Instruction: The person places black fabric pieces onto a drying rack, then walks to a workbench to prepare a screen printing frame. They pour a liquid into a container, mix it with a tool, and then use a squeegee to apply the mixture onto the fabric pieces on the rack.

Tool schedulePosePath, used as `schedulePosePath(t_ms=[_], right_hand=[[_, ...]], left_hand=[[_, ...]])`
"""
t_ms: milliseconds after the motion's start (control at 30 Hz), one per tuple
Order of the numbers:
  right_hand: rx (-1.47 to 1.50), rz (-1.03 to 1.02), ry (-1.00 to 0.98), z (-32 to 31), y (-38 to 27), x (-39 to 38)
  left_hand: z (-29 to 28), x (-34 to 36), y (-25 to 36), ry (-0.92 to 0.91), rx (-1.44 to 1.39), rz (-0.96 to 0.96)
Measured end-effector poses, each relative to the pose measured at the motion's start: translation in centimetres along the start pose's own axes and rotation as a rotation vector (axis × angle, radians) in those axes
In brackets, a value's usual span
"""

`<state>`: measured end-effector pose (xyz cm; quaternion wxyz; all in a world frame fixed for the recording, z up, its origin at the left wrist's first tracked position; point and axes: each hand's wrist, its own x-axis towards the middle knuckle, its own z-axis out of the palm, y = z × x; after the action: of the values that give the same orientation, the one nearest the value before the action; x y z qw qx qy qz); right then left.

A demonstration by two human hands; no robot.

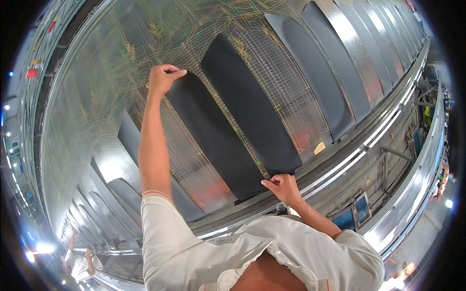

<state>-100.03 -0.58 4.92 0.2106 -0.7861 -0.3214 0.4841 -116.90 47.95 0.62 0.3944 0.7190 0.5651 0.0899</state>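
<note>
Two long black panels of thin sheet material lie side by side on a shiny metal table (104,92) scored with many coloured lines. My left hand (164,80) reaches to the far end of the left black panel (208,133), thumb and fingers pinched at its rounded tip. At the near edge of the table, my right hand (282,188) is closed, thumb against forefinger, at that same panel's near right corner. The right black panel (252,104) lies flat just beside it, its near end touching or almost touching my right hand; a narrow strip of metal shows between the two panels.
More grey panels (313,77) lie in rows to the right, and others (128,194) to the left. A metal rail (359,150) runs along the near edge. At the lower left, another person (82,264) stands at the same table. A small cream scrap (319,147) lies near the edge.
</note>
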Motion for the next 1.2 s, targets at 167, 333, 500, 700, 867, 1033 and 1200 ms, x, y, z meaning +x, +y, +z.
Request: schedulePosePath(t_ms=[167, 333, 500, 700, 867, 1033, 1200], right_hand=[[0.007, 0.027, -0.027, -0.3, -0.4, 0.0], [-0.011, 0.03, -0.034, -0.2, -0.2, 0.1], [0.004, 0.005, -0.006, -0.1, 0.0, 0.0], [-0.19, -0.092, 0.047, 0.4, 0.2, -0.1], [-0.347, -0.22, 0.128, 0.7, 0.7, -1.1], [-0.285, -0.214, 0.109, 1.5, 1.8, -2.3], [-0.515, -0.374, 0.077, 0.1, 3.2, -2.1]], left_hand=[[0.1, -0.6, 1.4, 0.039, 0.025, 0.026], [0.1, -0.6, 1.5, 0.048, 0.039, 0.027], [-0.2, -1.2, 1.2, 0.048, 0.133, 0.015], [2.6, -6.1, 3.6, 0.738, 0.687, 0.33], [11.1, -10.2, -0.3, 0.461, 0.689, 0.376], [7.6, -6.6, 2.2, 0.348, 0.628, 0.217], [5.8, -3.5, -0.6, 0.436, 0.674, 0.128]])
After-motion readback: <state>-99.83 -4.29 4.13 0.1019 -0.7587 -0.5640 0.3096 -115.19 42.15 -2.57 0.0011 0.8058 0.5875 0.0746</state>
